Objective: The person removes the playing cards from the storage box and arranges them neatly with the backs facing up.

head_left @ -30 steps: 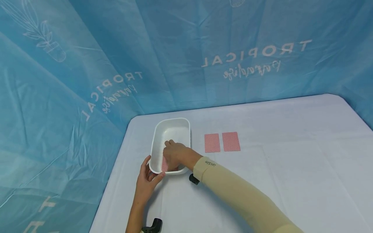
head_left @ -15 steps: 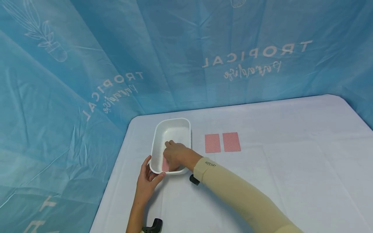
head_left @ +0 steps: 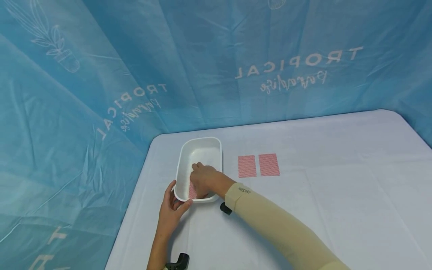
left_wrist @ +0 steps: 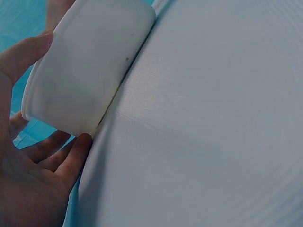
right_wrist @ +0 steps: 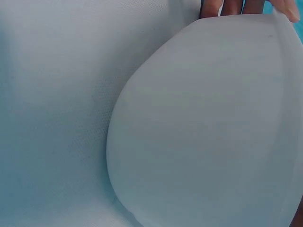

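Observation:
A white plastic tub (head_left: 216,150) stands on the table at centre left in the head view. My left hand (head_left: 170,215) grips its near left corner, thumb at the near rim; in the left wrist view the fingers (left_wrist: 75,158) are at the underside. My right hand (head_left: 204,179) reaches down inside the tub's near half, fingers bent. A red-patterned playing card (head_left: 192,190) lies face down there, partly covered by that hand. Whether my right fingers pinch it I cannot tell, since the fingertips are hidden. The right wrist view shows the tub's outer wall (right_wrist: 203,118).
Two red-backed playing cards, a left one (head_left: 247,166) and a right one (head_left: 269,164), lie side by side to the right of the tub on the white tablecloth (head_left: 337,187). Blue printed curtains (head_left: 209,75) hang behind and to the left.
Both hands stay nearly still at the tub. The visible part of the card beside my right hand shifts slightly, and the whole head view drifts a little.

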Demonstrator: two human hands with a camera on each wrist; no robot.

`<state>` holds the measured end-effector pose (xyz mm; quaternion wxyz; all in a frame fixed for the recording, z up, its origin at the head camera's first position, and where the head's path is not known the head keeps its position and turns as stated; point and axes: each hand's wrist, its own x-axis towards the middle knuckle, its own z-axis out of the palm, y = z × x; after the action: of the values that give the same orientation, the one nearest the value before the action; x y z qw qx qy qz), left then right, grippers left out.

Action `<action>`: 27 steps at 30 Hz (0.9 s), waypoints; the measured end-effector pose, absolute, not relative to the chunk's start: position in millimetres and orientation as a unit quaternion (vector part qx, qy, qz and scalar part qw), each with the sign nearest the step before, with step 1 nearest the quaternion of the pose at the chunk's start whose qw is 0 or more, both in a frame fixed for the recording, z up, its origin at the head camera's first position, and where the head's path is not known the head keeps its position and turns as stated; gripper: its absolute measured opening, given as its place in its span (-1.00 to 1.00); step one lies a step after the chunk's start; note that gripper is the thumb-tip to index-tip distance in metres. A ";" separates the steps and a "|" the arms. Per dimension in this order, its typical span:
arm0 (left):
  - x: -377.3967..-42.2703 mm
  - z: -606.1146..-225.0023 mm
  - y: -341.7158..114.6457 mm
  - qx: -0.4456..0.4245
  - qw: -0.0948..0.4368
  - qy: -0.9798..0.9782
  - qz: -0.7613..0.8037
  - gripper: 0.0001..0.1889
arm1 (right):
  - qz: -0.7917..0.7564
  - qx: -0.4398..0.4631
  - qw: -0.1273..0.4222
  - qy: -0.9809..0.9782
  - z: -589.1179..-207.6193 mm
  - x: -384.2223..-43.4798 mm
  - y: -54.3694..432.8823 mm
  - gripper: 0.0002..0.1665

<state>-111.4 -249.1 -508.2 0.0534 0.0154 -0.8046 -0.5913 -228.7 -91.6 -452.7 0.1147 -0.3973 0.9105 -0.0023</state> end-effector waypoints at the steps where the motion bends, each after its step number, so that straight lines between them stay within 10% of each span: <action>1: -111.6 -508.5 -249.2 0.017 0.054 -0.805 -0.591 -0.08 | -0.001 -0.398 0.112 0.911 -453.1 -228.7 -91.3 -0.36; 27: -111.6 -507.0 -248.6 0.023 0.046 -0.803 -0.593 -0.09 | -0.006 -0.389 0.104 0.915 -449.7 -229.6 -88.5 -0.30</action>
<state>-111.6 -248.6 -507.0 0.0463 0.0227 -0.8035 -0.5931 -229.6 -88.5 -449.7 0.1040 -0.3888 0.9154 -0.0063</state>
